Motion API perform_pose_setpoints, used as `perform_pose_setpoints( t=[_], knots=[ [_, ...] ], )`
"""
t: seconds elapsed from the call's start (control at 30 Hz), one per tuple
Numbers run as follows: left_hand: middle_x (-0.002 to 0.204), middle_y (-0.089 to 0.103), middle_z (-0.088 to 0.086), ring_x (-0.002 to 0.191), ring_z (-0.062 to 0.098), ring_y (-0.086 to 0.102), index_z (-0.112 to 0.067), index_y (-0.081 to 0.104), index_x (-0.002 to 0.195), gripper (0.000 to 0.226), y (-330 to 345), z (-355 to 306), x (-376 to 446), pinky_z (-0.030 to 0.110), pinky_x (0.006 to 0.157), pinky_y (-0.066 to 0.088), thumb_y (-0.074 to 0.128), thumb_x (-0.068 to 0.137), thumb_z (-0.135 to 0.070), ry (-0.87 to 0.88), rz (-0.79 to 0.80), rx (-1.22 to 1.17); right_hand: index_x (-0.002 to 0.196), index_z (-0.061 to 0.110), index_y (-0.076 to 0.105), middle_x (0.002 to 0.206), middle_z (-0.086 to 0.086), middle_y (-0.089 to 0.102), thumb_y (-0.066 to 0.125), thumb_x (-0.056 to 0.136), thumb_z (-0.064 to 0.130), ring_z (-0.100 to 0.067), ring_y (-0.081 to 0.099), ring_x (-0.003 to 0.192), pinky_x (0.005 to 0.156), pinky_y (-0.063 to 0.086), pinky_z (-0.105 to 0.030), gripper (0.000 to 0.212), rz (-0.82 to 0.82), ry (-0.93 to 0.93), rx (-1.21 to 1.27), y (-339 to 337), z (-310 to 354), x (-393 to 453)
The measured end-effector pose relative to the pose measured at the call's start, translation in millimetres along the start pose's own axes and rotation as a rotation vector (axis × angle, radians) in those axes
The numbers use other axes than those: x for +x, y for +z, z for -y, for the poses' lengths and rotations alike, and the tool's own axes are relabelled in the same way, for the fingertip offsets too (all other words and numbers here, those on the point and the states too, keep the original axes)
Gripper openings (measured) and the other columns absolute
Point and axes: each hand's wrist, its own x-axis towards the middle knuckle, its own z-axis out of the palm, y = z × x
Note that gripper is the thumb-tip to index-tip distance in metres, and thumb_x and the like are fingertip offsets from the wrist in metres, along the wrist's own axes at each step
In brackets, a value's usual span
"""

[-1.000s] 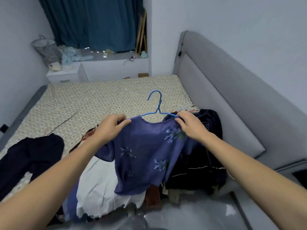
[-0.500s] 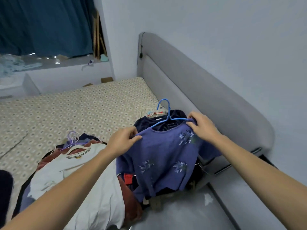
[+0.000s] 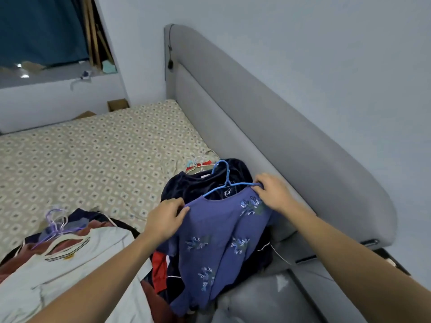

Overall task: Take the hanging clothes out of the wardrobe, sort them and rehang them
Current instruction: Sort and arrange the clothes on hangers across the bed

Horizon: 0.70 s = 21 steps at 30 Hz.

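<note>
A single head-worn wide-angle view looks forward and down from standing height at the bed's (image 3: 98, 145) near edge, close over both forearms, facing the grey headboard (image 3: 268, 127) on the right and the curtained window ledge (image 3: 46, 78) far left.

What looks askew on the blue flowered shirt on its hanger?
The blue plastic hanger sits crooked: its arm shows bare above the neckline of the blue flowered shirt, near the right hand.

Open room is left over the patterned bedspread (image 3: 93, 159). Passage rightward is blocked by the grey headboard (image 3: 268, 127), forward by the dark garment pile (image 3: 198, 183).
</note>
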Motion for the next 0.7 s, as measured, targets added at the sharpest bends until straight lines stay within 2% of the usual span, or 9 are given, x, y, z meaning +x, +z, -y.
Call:
perform_pose_setpoints(
  t=[0.1,0.17,0.3,0.43,0.47,0.53,0.63,0.7],
  knots=[
    [0.080,0.056,-0.009,0.082,0.020,0.056,-0.028,0.052,0.083,0.025,18,9,48,0.039,0.063,0.046,0.053,0.103,-0.043,-0.045,0.013,0.015,0.084,0.031,0.057,0.088,0.005,0.059,0.067,0.096,0.029,-0.028,0.062,0.093,0.084,0.048,-0.047,0.015,0.024,-0.014,-0.034,18,-19,53],
    [0.082,0.058,-0.008,0.087,0.023,0.058,-0.028,0.053,0.085,0.023,30,17,84,0.039,0.063,0.044,0.054,0.103,-0.042,-0.091,0.020,0.041,0.085,0.031,0.057,0.088,0.008,0.057,0.066,0.097,0.032,-0.026,0.061,0.095,0.085,0.046,-0.046,0.015,0.041,-0.023,-0.059,35,-33,93],
    [0.092,0.068,0.002,0.103,0.030,0.055,-0.021,0.061,0.093,0.021,58,39,153,0.041,0.072,0.045,0.055,0.103,-0.039,-0.203,0.051,0.148,0.089,0.019,0.064,0.092,0.001,0.056,0.067,0.097,0.029,-0.027,0.058,0.093,0.073,0.049,-0.042,0.013,0.099,-0.014,0.012,83,-58,175],
    [0.098,0.066,0.004,0.101,0.032,0.060,-0.018,0.058,0.093,0.022,95,65,218,0.042,0.072,0.049,0.054,0.103,-0.038,-0.318,0.114,0.125,0.093,0.014,0.066,0.093,-0.002,0.054,0.067,0.098,0.027,-0.027,0.055,0.088,0.066,0.042,-0.037,0.014,0.162,-0.010,0.008,133,-84,245],
    [0.101,0.064,0.006,0.100,0.033,0.062,-0.017,0.059,0.095,0.022,103,71,231,0.042,0.072,0.049,0.054,0.104,-0.036,-0.351,0.129,0.107,0.093,0.013,0.066,0.094,-0.005,0.056,0.068,0.097,0.024,-0.030,0.057,0.090,0.069,0.045,-0.039,0.012,0.176,-0.009,0.026,144,-89,260],
    [0.108,0.061,0.010,0.100,0.037,0.063,-0.014,0.061,0.104,0.019,115,80,251,0.045,0.076,0.051,0.054,0.104,-0.031,-0.398,0.141,0.063,0.102,0.011,0.069,0.100,-0.010,0.060,0.070,0.093,0.017,-0.035,0.059,0.099,0.083,0.050,-0.044,0.011,0.210,-0.003,0.079,165,-99,283],
    [0.125,0.054,0.013,0.108,0.039,0.061,-0.015,0.060,0.131,0.030,123,85,263,0.046,0.084,0.051,0.054,0.104,-0.026,-0.431,0.175,-0.004,0.131,0.011,0.062,0.120,-0.014,0.058,0.068,0.093,0.015,-0.036,0.051,0.118,0.103,0.045,-0.047,0.039,0.294,-0.007,0.073,186,-105,299],
    [0.132,0.053,0.010,0.113,0.037,0.060,-0.019,0.055,0.141,0.039,125,89,257,0.044,0.086,0.052,0.054,0.104,-0.028,-0.442,0.196,-0.017,0.139,0.013,0.055,0.126,-0.012,0.055,0.064,0.095,0.017,-0.035,0.049,0.121,0.102,0.046,-0.046,0.045,0.343,-0.021,0.003,194,-101,299]
  ],
)
